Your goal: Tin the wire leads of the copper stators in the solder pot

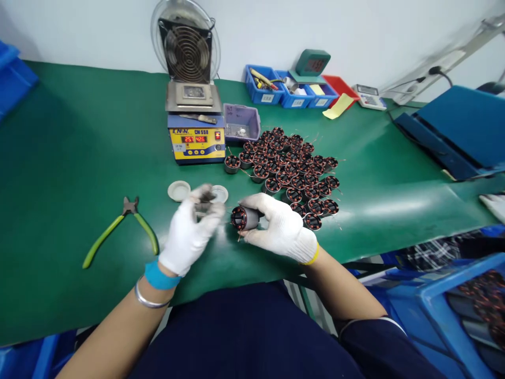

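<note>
Wire can (246,218): over green bench (130,131), nearer and right of yellow box (207,142) | right hand (282,226): grip around wire can | left hand (189,229): nearer than yellow box, blurry, can't tell grip

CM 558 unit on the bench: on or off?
On. The CM 558 unit shows lit red digits on its display.

On the bench (79,158) we list: pliers (129,206), left; heating station (197,150), behind and right of them; dishes (179,191), before the station; tray (240,113), right of it; wound cores (291,169), before and right of the tray; bins (262,96), behind the cores.
</note>
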Tool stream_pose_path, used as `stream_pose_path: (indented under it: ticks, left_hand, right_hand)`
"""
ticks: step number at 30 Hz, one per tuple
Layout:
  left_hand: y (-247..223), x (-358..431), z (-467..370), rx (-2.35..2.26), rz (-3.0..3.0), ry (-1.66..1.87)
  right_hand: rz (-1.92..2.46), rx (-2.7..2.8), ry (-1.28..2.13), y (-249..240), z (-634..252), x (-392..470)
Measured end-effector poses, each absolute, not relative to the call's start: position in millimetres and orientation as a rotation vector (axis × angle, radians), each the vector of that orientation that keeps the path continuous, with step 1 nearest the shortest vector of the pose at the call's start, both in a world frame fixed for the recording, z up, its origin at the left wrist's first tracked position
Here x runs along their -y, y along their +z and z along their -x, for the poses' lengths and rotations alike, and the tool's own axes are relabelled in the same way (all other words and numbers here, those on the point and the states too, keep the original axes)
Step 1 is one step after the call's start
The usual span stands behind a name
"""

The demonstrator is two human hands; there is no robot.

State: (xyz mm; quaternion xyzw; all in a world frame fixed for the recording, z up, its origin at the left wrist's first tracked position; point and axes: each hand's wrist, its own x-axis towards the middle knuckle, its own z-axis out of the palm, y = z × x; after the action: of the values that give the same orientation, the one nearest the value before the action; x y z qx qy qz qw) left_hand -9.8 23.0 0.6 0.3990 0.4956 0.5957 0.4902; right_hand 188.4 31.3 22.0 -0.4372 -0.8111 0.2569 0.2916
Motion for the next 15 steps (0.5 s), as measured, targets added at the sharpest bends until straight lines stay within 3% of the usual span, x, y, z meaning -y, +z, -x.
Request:
stream_pose_path:
  ticks: [6, 15]
  left_hand:
    - [7.3, -14.1, 13.1, -1.338, -1.22, 1.353]
    - [2.6, -30.7, 25.6, -1.114, -0.601, 1.823]
  right_hand:
    - [1.183, 2.125, 0.695, 27.8, -181.8, -34.5]
    - [1.471, 2.263, 0.536, 30.0, -180.2, -77.4]
